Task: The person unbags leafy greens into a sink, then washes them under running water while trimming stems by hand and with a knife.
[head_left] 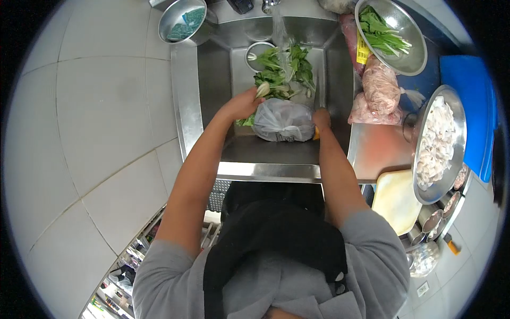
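Steel sink (271, 170) flanked by tiles (106, 127), 9 o'clock; greens (263, 89) pinched by left hand (246, 103), orange handle (317, 132) gripped by curled right hand (322, 117).

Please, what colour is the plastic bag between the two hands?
Whitish and translucent; the bag shows best in the head view.

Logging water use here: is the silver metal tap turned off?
No, a clear stream of water runs from the tap among the green leafy vegetables in the rectangular grey steel sink.
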Motion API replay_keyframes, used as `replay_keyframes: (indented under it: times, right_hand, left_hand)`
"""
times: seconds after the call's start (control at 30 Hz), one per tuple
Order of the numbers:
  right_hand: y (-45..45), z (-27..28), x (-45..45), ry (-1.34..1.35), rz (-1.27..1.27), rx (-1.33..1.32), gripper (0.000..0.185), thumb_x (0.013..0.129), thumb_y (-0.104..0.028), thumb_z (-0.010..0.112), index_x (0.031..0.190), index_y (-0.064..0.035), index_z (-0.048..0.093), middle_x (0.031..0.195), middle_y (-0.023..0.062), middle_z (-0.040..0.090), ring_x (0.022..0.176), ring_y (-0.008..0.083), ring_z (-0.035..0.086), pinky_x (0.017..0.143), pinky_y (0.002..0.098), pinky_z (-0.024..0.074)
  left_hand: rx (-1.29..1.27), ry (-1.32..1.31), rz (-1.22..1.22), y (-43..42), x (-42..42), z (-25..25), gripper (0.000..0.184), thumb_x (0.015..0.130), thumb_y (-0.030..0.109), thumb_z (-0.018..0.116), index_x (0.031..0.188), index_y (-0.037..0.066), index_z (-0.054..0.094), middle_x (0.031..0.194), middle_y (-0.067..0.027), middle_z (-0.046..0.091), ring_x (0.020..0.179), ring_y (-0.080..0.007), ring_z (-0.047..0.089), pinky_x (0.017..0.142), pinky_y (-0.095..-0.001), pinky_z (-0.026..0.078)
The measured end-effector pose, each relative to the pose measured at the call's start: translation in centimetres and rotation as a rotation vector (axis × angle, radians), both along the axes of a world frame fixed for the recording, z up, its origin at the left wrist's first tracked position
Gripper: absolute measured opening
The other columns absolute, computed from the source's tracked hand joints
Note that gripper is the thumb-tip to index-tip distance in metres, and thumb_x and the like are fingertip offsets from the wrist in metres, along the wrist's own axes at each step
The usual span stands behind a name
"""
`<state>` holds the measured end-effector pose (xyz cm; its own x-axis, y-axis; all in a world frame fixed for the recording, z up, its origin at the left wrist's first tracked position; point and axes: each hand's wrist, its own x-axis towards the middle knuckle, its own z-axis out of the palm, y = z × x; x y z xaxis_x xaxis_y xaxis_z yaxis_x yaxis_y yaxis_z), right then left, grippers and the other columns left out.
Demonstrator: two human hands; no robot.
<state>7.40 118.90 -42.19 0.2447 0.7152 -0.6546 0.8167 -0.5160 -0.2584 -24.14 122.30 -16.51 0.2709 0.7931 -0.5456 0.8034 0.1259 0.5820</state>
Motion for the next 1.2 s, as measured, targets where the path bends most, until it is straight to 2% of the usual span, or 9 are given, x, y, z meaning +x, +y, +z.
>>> replay_keyframes:
  times: [0.03,0.17,0.23,0.33,0.53,0.87,0.97,1.03,1.2]
  right_hand:
    - [-0.7,2.2,0.1,0.085,0.019,0.197,0.028,0.089,-0.019,0.060,0.109,-0.0001,0.061,0.106,0.0272,0.067,0.100,0.0451,0.065,0.082,0.0515,0.0534]
    - [-0.5,19.2,-3.3,0.204,0.033,0.464,0.022,0.090,-0.020,0.059,0.099,-0.0003,0.055,0.096,0.0280,0.065,0.092,0.0483,0.063,0.077,0.0545,0.0502]
    - [-0.7,23.3,-5.1,0.339,0.129,0.692,0.022,0.094,-0.024,0.056,0.098,-0.0027,0.053,0.091,0.0261,0.063,0.084,0.0490,0.062,0.071,0.0560,0.0492]
    - [-0.3,26.2,-7.2,0.302,0.244,0.730,0.020,0.096,-0.025,0.054,0.098,-0.0057,0.051,0.088,0.0219,0.063,0.077,0.0461,0.064,0.066,0.0556,0.0502]
    - [1.0,26.9,-8.2,0.225,0.287,0.786,0.018,0.097,-0.027,0.053,0.096,-0.0094,0.051,0.089,0.0184,0.063,0.071,0.0420,0.065,0.062,0.0531,0.0529]
    - [0.5,26.6,-7.7,0.228,0.280,0.759,0.018,0.096,-0.026,0.053,0.099,-0.0087,0.052,0.089,0.0190,0.063,0.070,0.0442,0.064,0.063,0.0542,0.0527]
    - [-0.5,25.3,-7.0,0.246,0.255,0.687,0.019,0.095,-0.025,0.053,0.100,-0.0069,0.052,0.092,0.0206,0.063,0.076,0.0458,0.064,0.068,0.0552,0.0521]
    - [-1.5,23.9,-5.8,0.303,0.295,0.620,0.020,0.094,-0.023,0.053,0.102,-0.0052,0.051,0.096,0.0221,0.064,0.085,0.0465,0.063,0.074,0.0557,0.0507]
    - [-3.0,22.2,-3.4,0.298,0.341,0.510,0.020,0.093,-0.023,0.052,0.102,-0.0049,0.052,0.099,0.0231,0.064,0.091,0.0458,0.062,0.078,0.0552,0.0498]
  left_hand:
    - [-0.008,0.029,-0.038,0.4,0.3,-0.2,0.034,0.099,0.030,0.056,0.108,-0.003,0.052,0.103,-0.0309,0.063,0.099,-0.0471,0.061,0.082,-0.0500,0.047]
    - [0.068,0.066,-0.086,2.3,1.5,-1.3,0.029,0.099,0.024,0.056,0.107,-0.004,0.051,0.101,-0.0310,0.063,0.100,-0.0478,0.061,0.083,-0.0520,0.047]
    - [0.193,0.083,-0.127,2.5,2.2,-1.8,0.031,0.097,0.022,0.055,0.106,-0.007,0.051,0.104,-0.0293,0.065,0.101,-0.0466,0.062,0.087,-0.0514,0.049]
    - [0.220,0.162,-0.152,3.2,3.7,-0.3,0.028,0.095,0.019,0.056,0.106,-0.007,0.052,0.107,-0.0276,0.065,0.103,-0.0453,0.062,0.088,-0.0511,0.049]
    - [0.330,0.220,-0.170,3.2,6.4,1.9,0.026,0.092,0.014,0.055,0.106,-0.008,0.053,0.107,-0.0278,0.065,0.104,-0.0419,0.064,0.089,-0.0500,0.049]
    - [0.330,0.282,-0.176,3.3,7.5,1.7,0.022,0.088,0.006,0.053,0.106,-0.007,0.052,0.106,-0.0285,0.065,0.103,-0.0426,0.064,0.090,-0.0497,0.049]
    - [0.317,0.195,-0.073,3.1,7.3,1.2,0.021,0.088,0.006,0.053,0.105,-0.007,0.052,0.105,-0.0296,0.065,0.101,-0.0446,0.063,0.089,-0.0508,0.048]
    - [0.412,0.107,-0.041,3.1,6.7,0.4,0.021,0.089,0.007,0.055,0.104,-0.007,0.052,0.103,-0.0309,0.064,0.099,-0.0473,0.062,0.087,-0.0523,0.047]
    - [0.381,0.009,0.029,2.6,5.8,0.1,0.022,0.096,0.013,0.053,0.105,-0.007,0.048,0.102,-0.0344,0.061,0.102,-0.0519,0.058,0.086,-0.0551,0.046]
